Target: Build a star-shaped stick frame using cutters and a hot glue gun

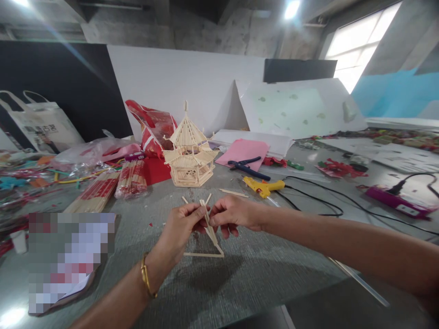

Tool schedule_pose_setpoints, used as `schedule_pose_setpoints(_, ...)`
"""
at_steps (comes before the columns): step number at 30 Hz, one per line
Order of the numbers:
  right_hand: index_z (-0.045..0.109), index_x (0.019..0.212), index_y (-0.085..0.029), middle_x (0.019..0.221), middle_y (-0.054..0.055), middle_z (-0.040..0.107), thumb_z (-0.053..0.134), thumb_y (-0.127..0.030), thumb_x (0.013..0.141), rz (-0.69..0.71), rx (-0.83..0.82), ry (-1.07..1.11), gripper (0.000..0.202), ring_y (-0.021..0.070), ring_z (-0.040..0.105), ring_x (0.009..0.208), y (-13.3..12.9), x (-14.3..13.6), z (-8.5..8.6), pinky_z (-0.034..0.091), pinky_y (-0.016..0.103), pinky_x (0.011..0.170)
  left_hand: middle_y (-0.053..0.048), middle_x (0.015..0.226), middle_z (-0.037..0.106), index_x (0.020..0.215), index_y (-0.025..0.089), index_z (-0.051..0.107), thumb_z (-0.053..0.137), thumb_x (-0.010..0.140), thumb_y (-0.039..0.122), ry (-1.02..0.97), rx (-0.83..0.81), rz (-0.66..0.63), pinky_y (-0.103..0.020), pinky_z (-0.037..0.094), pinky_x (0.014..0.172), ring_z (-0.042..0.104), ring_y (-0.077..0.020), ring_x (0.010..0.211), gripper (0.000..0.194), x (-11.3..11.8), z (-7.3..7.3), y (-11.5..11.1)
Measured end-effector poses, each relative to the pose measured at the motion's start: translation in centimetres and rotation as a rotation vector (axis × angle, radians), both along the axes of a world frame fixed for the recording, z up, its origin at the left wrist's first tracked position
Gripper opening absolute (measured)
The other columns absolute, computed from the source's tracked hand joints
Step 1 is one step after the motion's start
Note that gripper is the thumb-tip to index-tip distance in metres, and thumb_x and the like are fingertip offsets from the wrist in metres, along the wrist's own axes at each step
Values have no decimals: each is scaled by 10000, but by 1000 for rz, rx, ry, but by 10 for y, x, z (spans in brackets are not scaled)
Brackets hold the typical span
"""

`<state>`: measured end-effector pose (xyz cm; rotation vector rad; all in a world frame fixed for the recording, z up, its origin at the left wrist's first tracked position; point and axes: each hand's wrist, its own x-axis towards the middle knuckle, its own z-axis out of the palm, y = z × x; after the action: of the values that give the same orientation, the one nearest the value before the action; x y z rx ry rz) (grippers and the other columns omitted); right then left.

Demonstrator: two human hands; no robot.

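Thin wooden sticks joined into a pointed frame [206, 255] are between my hands, its long bars rising from a corner near me. My left hand [181, 228], with a gold bracelet at the wrist, is closed on the upper part of the frame, thumb pressed against the sticks. From the other side, my right hand [236, 214] pinches the same bars with thumb and index finger; its other fingers are curled. Fingers hide part of the joints. Just beyond stands a pavilion model [190, 176] built from similar sticks. A loose stick [235, 193] lies beyond my right hand.
A yellow glue gun [264, 187] with a black cord lies right of the model, near dark-handled pliers [250, 169]. Bundled sticks [132, 180] lie at left, behind a pixelated sheet [72, 260]. A purple power strip [399, 201] is at right.
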<state>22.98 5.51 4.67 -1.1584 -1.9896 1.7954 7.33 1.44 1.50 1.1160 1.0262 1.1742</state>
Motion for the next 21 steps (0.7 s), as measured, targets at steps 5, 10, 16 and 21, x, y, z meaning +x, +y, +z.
schedule_pose_setpoints(5,587,695,-138,555,-36,580,575,-207,676,16,117,-93,72,60,516,424,7,5,15,372,145,344,-18,584,607,743,111,678,702,657,364,-40,-19,60,-203,422,493,531,-103,522,269,0,3,-1)
schedule_pose_setpoints(10,596,678,-137,483,-41,540,544,-180,680,-43,546,-477,67,59,502,427,45,28,43,384,145,405,-7,616,611,816,109,689,736,626,370,-86,15,178,-191,443,507,529,-89,539,326,-9,8,1)
schedule_pose_setpoints(16,631,621,-123,434,-18,533,555,-147,622,6,562,-742,80,91,513,424,77,40,19,371,168,427,-10,649,621,790,100,693,761,591,365,-93,12,227,-177,454,497,536,-86,562,339,-18,15,1)
schedule_pose_setpoints(21,658,599,-142,460,12,558,588,-167,613,46,699,-844,76,117,529,490,80,38,1,341,191,463,-13,684,638,789,108,690,762,584,345,-105,11,266,-178,462,497,550,-89,578,321,-20,17,1)
